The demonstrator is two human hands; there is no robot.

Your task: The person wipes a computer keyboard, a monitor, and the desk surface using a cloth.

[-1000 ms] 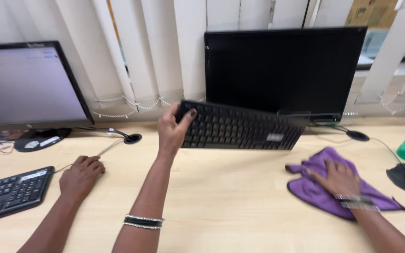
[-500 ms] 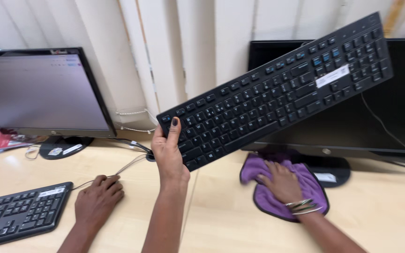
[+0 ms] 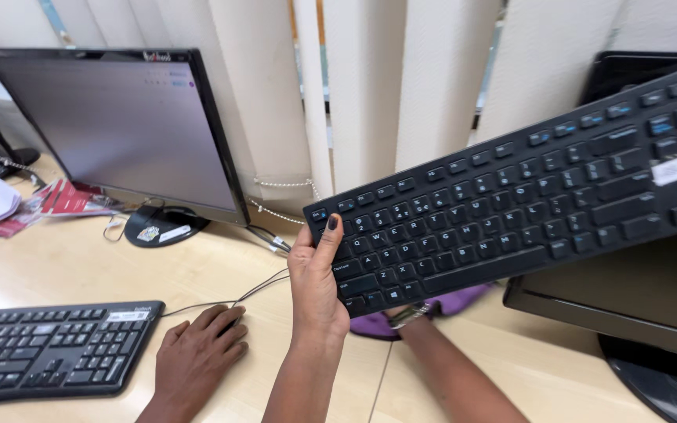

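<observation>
one black keyboard [image 3: 511, 211] hangs tilted across the right half of the frame, its lower left corner clamped in the left hand [image 3: 319, 278], thumb on the keys. behind it the right hand is hidden; only its wrist shows by a purple cloth [image 3: 448, 301], grip untold. another person's hand [image 3: 197, 356] rests on the bench [image 3: 80, 266] beside a second keyboard [image 3: 48, 352], lower left.

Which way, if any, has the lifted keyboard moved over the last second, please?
Yes, upward: the keyboard was low by the dark monitor's base; now the left hand holds it tilted high across that screen.
</observation>
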